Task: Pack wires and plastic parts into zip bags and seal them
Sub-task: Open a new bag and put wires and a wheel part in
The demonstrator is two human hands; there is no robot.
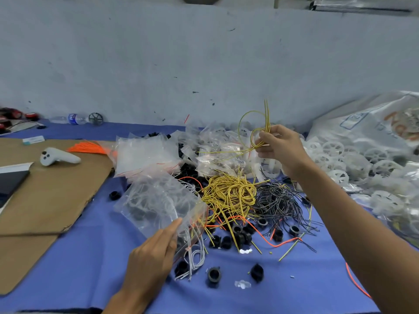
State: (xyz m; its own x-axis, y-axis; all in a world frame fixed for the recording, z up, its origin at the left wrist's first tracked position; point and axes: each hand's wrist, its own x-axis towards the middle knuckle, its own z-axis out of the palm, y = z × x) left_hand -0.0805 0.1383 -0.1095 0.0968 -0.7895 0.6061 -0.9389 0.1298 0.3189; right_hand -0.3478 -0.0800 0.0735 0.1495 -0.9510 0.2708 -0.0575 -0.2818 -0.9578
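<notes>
Two hands working. Right hand (278,146), raised, is pinching a few thin yellow wires (250,130) coiled in loose loops, at 1 o'clock from the yellow wire heap (229,193). Left hand (154,252) is gripping the crinkly clear zip bag (158,200) near its red-striped mouth, at 8 o'clock from the heap. Black wire tangle (280,200) is lying at 3 o'clock, black plastic rings (240,236) at 6, on blue cloth (95,257).

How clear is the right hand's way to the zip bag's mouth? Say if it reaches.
Probably yes. The right hand, pinching yellow wires, is raised above the wire pile; the left hand holds the zip bag, mouth toward that pile, nothing tall between.
</notes>
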